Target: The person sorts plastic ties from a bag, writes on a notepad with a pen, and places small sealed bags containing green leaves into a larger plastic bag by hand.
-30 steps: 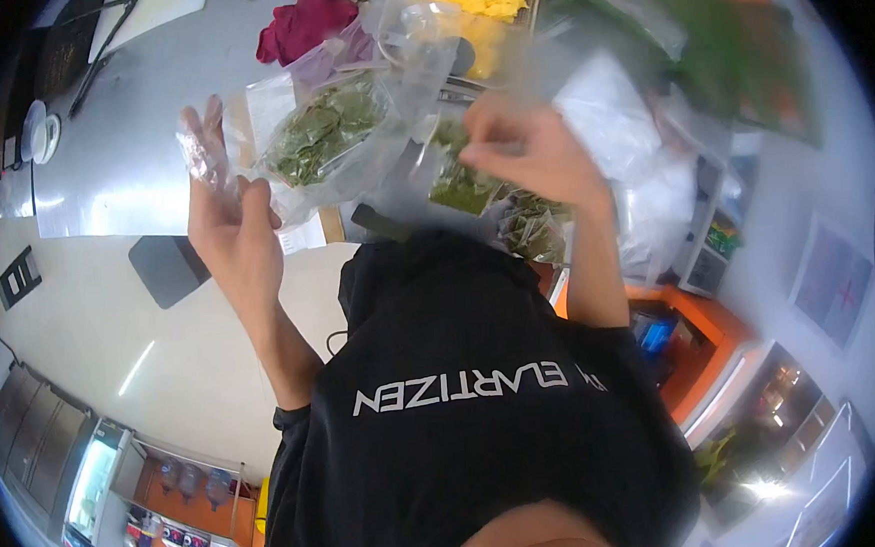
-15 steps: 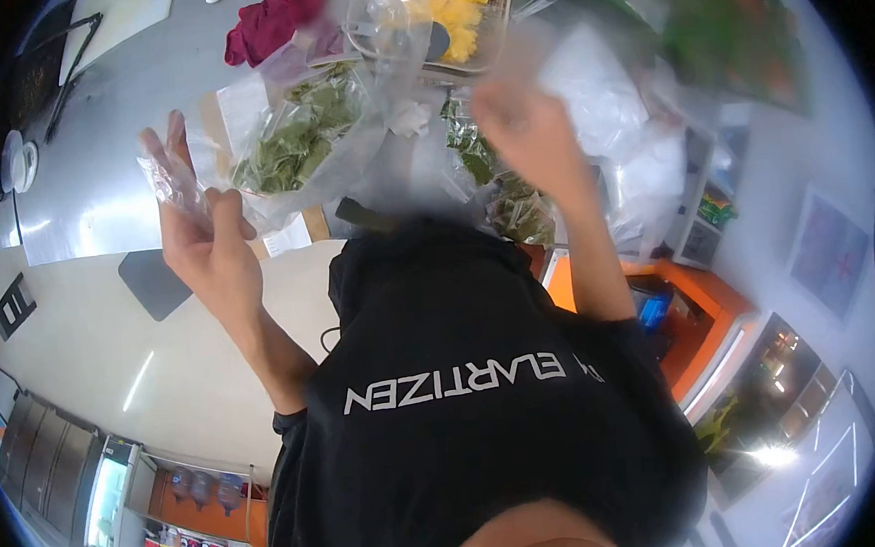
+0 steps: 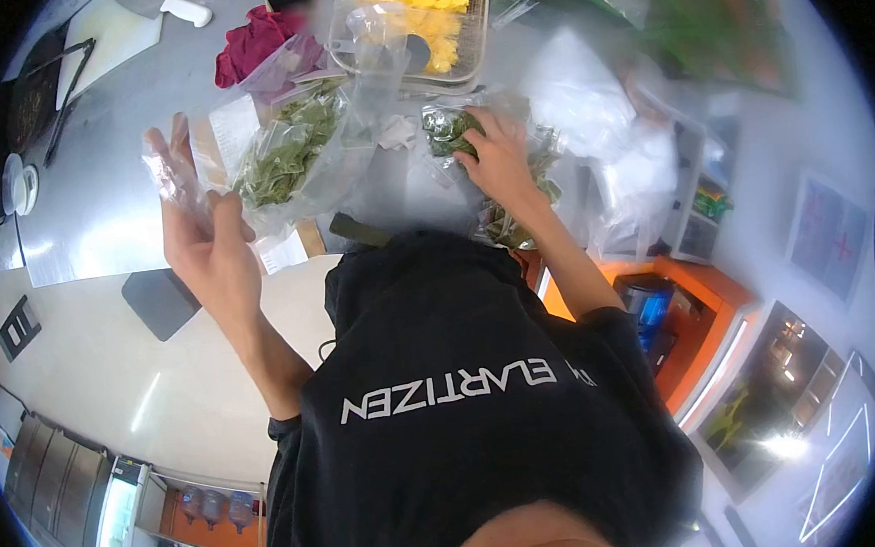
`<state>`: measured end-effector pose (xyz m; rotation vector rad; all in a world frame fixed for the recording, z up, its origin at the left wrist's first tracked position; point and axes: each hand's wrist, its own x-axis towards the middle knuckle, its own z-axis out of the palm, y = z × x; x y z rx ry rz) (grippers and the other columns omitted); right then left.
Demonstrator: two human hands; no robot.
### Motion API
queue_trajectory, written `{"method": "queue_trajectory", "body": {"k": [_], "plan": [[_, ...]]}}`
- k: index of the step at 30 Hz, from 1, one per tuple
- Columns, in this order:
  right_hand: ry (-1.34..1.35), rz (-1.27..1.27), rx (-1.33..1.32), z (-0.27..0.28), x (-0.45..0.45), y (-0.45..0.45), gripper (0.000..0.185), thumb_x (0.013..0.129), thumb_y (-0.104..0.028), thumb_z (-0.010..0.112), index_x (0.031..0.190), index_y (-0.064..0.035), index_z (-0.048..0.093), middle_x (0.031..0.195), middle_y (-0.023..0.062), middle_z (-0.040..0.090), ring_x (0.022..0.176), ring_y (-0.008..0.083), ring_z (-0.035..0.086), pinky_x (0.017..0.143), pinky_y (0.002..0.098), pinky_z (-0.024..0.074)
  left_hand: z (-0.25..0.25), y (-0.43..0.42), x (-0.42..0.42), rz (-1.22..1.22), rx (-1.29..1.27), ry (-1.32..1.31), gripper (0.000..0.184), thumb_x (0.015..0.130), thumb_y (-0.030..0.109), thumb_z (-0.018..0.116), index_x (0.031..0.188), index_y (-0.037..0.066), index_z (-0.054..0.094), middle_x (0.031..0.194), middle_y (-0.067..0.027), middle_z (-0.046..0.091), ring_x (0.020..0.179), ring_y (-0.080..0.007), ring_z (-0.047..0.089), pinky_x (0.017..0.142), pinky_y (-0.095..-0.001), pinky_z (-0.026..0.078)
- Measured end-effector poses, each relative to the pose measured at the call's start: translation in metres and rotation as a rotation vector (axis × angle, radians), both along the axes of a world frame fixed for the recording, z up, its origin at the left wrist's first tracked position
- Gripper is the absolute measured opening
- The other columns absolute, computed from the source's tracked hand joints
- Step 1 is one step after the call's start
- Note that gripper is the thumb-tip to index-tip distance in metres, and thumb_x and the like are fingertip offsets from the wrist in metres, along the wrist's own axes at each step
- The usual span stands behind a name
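Note:
My left hand is raised over the near left edge of the metal counter. Crumpled clear plastic film is caught among its fingers; two fingers point up and the thumb is bent. Beside it lies an opened clear bag of green leaves. My right hand reaches onto a smaller clear bag of dark green leaves, its fingers and thumb curved over the bag's right side. Another bag of leaves lies partly under my right forearm.
A wire-rimmed tray holds yellow pieces at the back. Left of it are a dark red cloth and a white-handled knife by a cutting board. White plastic bags lie at the right. The counter's near edge borders my apron.
My right hand, blurred before, has come down and left onto the small bag of leaves. My left hand keeps its pose with the plastic film. The view has shifted slightly.

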<state>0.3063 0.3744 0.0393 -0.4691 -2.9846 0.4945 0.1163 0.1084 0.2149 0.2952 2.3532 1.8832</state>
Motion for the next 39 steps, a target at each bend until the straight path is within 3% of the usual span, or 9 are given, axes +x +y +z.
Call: {"method": "queue_trajectory", "body": {"k": [6, 12, 21, 24, 27, 30, 35, 37, 39], "plan": [[-0.031, 0.053, 0.039, -0.007, 0.002, -0.006, 0.021, 0.076, -0.020, 0.082, 0.083, -0.0037, 0.072, 0.118, 0.0033, 0.063, 0.122, 0.0265, 0.051, 0.108, 0.0518, 0.0311, -0.003, -0.003, 0.004, 0.031, 0.008, -0.004, 0.079, 0.082, -0.007, 0.051, 0.159, -0.002, 0.031, 0.155, -0.0216, 0.049, 0.061, -0.0002, 0.047, 0.052, -0.0158, 0.038], [0.099, -0.021, -0.338, 0.011, 0.003, 0.001, 0.024, 0.076, -0.024, 0.084, 0.079, -0.0039, 0.072, 0.121, 0.0002, 0.064, 0.123, 0.0284, 0.051, 0.109, 0.0511, 0.0313, -0.002, -0.006, 0.006, 0.061, 0.036, -0.009, 0.079, 0.082, -0.008, 0.051, 0.158, -0.002, 0.032, 0.154, -0.0210, 0.050, 0.065, -0.0004, 0.048, 0.054, -0.0158, 0.039], [0.006, 0.221, -0.105, -0.008, -0.025, -0.006, 0.022, 0.074, -0.024, 0.081, 0.088, -0.0071, 0.078, 0.125, 0.0045, 0.063, 0.132, 0.0301, 0.045, 0.117, 0.0555, 0.0216, 0.001, -0.004, 0.007, 0.035, -0.017, -0.007, 0.078, 0.082, -0.007, 0.051, 0.158, -0.001, 0.033, 0.154, -0.0195, 0.051, 0.064, -0.0008, 0.048, 0.053, -0.0161, 0.039], [-0.088, 0.220, -0.080, -0.005, -0.025, -0.010, 0.020, 0.081, -0.020, 0.080, 0.090, -0.0026, 0.077, 0.127, 0.0059, 0.062, 0.128, 0.0302, 0.048, 0.113, 0.0515, 0.0300, -0.001, -0.009, 0.008, 0.034, -0.003, 0.000, 0.078, 0.082, -0.007, 0.051, 0.158, 0.000, 0.033, 0.154, -0.0192, 0.051, 0.063, -0.0007, 0.048, 0.053, -0.0160, 0.039], [0.034, 0.098, -0.320, 0.035, -0.026, -0.012, 0.017, 0.087, -0.014, 0.076, 0.096, -0.0004, 0.076, 0.125, 0.0063, 0.065, 0.123, 0.0260, 0.055, 0.107, 0.0431, 0.0406, -0.004, -0.012, 0.008, 0.056, -0.001, -0.007, 0.079, 0.082, -0.007, 0.051, 0.158, 0.000, 0.033, 0.154, -0.0193, 0.050, 0.062, -0.0006, 0.047, 0.053, -0.0157, 0.039], [0.279, -0.225, -1.014, 0.097, -0.037, -0.018, 0.015, 0.088, -0.005, 0.076, 0.103, -0.0012, 0.075, 0.119, 0.0054, 0.066, 0.114, 0.0197, 0.062, 0.101, 0.0353, 0.0483, -0.003, -0.013, 0.010, 0.045, -0.010, 0.009, 0.080, 0.082, -0.008, 0.051, 0.159, 0.000, 0.032, 0.154, -0.0199, 0.050, 0.061, -0.0005, 0.046, 0.053, -0.0156, 0.038], [0.831, -0.212, -1.176, 0.173, -0.081, -0.047, 0.028, 0.092, -0.004, 0.074, 0.119, 0.0010, 0.069, 0.119, 0.0074, 0.068, 0.105, 0.0178, 0.066, 0.093, 0.0295, 0.0523, -0.005, -0.008, 0.013, 0.014, 0.018, -0.016, 0.082, 0.080, -0.008, 0.052, 0.159, -0.001, 0.031, 0.155, -0.0204, 0.049, 0.061, -0.0006, 0.045, 0.053, -0.0157, 0.038], [0.839, 0.133, -0.776, 0.162, -0.106, -0.051, 0.031, 0.093, -0.006, 0.073, 0.123, -0.0005, 0.067, 0.122, 0.0086, 0.069, 0.107, 0.0158, 0.067, 0.094, 0.0282, 0.0521, -0.003, -0.005, 0.013, 0.003, 0.015, -0.017, 0.082, 0.080, -0.008, 0.052, 0.159, -0.002, 0.031, 0.156, -0.0205, 0.048, 0.061, -0.0007, 0.045, 0.053, -0.0158, 0.038], [0.692, 0.186, -0.601, 0.163, -0.126, -0.070, 0.027, 0.093, -0.006, 0.072, 0.119, -0.0016, 0.069, 0.119, 0.0084, 0.071, 0.106, 0.0154, 0.068, 0.093, 0.0281, 0.0526, 0.001, -0.002, 0.014, 0.011, 0.007, -0.023, 0.082, 0.080, -0.008, 0.052, 0.159, -0.002, 0.030, 0.156, -0.0206, 0.047, 0.061, -0.0008, 0.045, 0.053, -0.0159, 0.038]]}}
